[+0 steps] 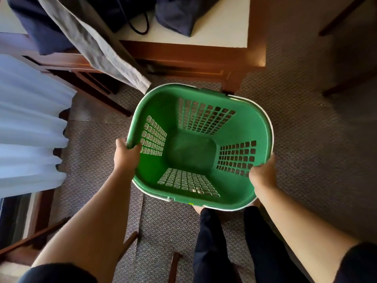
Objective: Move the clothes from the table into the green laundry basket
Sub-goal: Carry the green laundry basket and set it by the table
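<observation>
The green laundry basket (159, 103) hangs in front of me above the carpet, with nothing inside it. My left hand (125, 155) grips its left rim, thumb hooked over the edge. My right hand (263, 173) grips the right rim near the front corner. On the white-topped wooden table (228, 31) at the top lie dark navy clothes (179, 15). A grey garment (95, 43) hangs off the table's front edge, its hem just above the basket's far left rim. More navy cloth (36, 27) drapes over the table's left end.
White curtains (28, 123) hang at the left. Patterned carpet (306, 139) covers the floor. Dark wooden chair legs (342, 19) stand at the upper right. My legs in dark trousers (212, 242) are just below the basket.
</observation>
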`<state>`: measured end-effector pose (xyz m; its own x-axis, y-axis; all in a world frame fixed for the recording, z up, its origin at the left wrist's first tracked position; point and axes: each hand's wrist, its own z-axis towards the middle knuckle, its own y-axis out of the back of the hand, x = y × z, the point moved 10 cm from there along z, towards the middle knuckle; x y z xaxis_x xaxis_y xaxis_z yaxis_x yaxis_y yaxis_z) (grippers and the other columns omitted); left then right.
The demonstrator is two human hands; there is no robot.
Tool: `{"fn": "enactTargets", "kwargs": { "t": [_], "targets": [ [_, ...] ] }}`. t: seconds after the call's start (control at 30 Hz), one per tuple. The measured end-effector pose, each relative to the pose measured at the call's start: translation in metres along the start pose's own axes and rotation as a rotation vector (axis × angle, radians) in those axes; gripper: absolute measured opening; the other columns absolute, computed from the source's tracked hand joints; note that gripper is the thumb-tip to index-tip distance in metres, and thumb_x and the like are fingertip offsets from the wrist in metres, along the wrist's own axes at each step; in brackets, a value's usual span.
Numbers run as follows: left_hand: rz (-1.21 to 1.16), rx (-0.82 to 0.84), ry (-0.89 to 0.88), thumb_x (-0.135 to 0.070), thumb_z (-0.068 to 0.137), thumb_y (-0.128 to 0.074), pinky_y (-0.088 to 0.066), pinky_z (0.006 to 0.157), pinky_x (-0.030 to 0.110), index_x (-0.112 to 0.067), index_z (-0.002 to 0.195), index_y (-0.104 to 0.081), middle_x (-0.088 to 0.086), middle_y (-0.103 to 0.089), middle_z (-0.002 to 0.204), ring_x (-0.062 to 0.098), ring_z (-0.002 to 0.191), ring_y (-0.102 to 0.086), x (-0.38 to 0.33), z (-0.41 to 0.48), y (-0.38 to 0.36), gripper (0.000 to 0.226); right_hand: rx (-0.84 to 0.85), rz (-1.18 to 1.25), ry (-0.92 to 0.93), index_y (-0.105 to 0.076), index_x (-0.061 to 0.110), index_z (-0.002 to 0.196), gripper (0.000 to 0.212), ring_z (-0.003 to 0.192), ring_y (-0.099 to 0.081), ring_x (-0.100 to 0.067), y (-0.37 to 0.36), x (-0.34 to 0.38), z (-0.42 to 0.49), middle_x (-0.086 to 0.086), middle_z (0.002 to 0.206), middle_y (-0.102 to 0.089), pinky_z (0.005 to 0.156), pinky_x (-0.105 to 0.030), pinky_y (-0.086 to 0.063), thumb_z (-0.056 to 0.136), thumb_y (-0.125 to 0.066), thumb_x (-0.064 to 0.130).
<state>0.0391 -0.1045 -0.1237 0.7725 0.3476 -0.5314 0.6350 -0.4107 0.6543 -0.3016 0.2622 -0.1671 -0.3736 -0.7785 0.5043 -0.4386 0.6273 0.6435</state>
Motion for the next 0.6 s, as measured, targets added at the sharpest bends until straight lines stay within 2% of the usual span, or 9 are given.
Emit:
{"fn": "enactTargets", "kwargs": {
  "t": [0.1, 0.13, 0.2, 0.27, 0.37, 0.47, 0.53, 0.6],
  "targets": [
    [0.022, -0.031, -0.013, -0.025, 0.091, -0.065, -0.057, 0.077, 0.048, -0.020, 0.116, -0.049, 0.001, -0.058, 0.084, 0.024, 0.073, -0.056, -0.016, -0.028, -0.010, 0.030, -0.015, -0.049, 0.026, -0.038, 0.017, 0.146, 0.064, 0.092, -0.067, -0.024, 0.034, 0.000, 0.009, -0.007, 0.119, -0.064, 0.058, -0.029, -0.055, 0.091, -0.045, -0.014],
    [0.037, -0.034, -0.007, -0.025, 0.091, -0.064, -0.057, 0.077, 0.047, -0.019, 0.116, -0.050, 0.000, -0.057, 0.082, 0.025, 0.074, -0.057, -0.021, -0.040, -0.016, 0.029, -0.013, -0.076, 0.023, -0.036, 0.017, 0.148, 0.064, 0.093, -0.067, -0.025, 0.046, -0.005, 0.015, -0.008, 0.117, -0.063, 0.059, -0.031, -0.057, 0.091, -0.046, -0.012],
    [0.050, -0.043, 0.006, -0.024, 0.091, -0.065, -0.055, 0.075, 0.046, -0.018, 0.113, -0.050, 0.002, -0.058, 0.081, 0.028, 0.073, -0.058, -0.028, -0.065, -0.028, 0.028, -0.030, -0.110, 0.026, -0.034, 0.019, 0.148, 0.065, 0.102, -0.068, -0.032, 0.076, -0.009, 0.025, -0.012, 0.121, -0.062, 0.074, -0.042, -0.062, 0.090, -0.049, -0.008],
    [0.041, -0.034, 0.004, -0.022, 0.091, -0.065, -0.052, 0.070, 0.042, -0.016, 0.112, -0.050, 0.004, -0.059, 0.080, 0.028, 0.069, -0.057, -0.038, -0.096, -0.047, 0.026, -0.071, -0.161, 0.032, -0.033, 0.020, 0.148, 0.068, 0.108, -0.066, -0.038, 0.111, -0.013, 0.037, -0.017, 0.124, -0.062, 0.084, -0.047, -0.060, 0.088, -0.052, -0.006],
    [0.010, -0.029, 0.017, -0.020, 0.091, -0.064, -0.041, 0.058, 0.032, -0.014, 0.113, -0.052, 0.001, -0.057, 0.076, 0.020, 0.062, -0.053, -0.053, -0.142, -0.076, 0.025, -0.073, -0.236, 0.034, -0.033, 0.021, 0.149, 0.067, 0.104, -0.066, -0.041, 0.163, -0.014, 0.058, -0.019, 0.124, -0.062, 0.081, -0.048, -0.059, 0.089, -0.052, -0.002],
    [-0.032, -0.058, 0.036, -0.021, 0.090, -0.062, -0.046, 0.063, 0.034, -0.015, 0.116, -0.052, 0.004, -0.062, 0.081, 0.026, 0.068, -0.059, -0.072, -0.188, -0.104, 0.028, -0.031, -0.253, 0.063, -0.022, 0.035, 0.154, 0.076, 0.099, -0.065, -0.040, 0.209, -0.003, 0.089, -0.016, 0.126, -0.056, 0.075, -0.049, -0.061, 0.091, -0.051, 0.003],
    [-0.041, -0.086, 0.046, -0.020, 0.092, -0.061, -0.045, 0.065, 0.034, -0.015, 0.119, -0.051, 0.008, -0.064, 0.086, 0.028, 0.070, -0.060, -0.088, -0.216, -0.122, 0.029, 0.007, -0.274, 0.080, -0.008, 0.040, 0.158, 0.080, 0.098, -0.064, -0.036, 0.239, 0.011, 0.105, -0.012, 0.126, -0.051, 0.069, -0.043, -0.060, 0.097, -0.050, 0.009],
    [-0.056, -0.109, 0.058, -0.019, 0.094, -0.059, -0.040, 0.060, 0.031, -0.014, 0.119, -0.049, 0.005, -0.060, 0.083, 0.022, 0.066, -0.057, -0.105, -0.241, -0.140, 0.027, 0.007, -0.320, 0.140, -0.003, 0.040, 0.160, 0.078, 0.110, -0.062, -0.039, 0.268, 0.028, 0.123, -0.017, 0.135, -0.051, 0.080, -0.048, -0.060, 0.101, -0.050, 0.019]
  ]
}}
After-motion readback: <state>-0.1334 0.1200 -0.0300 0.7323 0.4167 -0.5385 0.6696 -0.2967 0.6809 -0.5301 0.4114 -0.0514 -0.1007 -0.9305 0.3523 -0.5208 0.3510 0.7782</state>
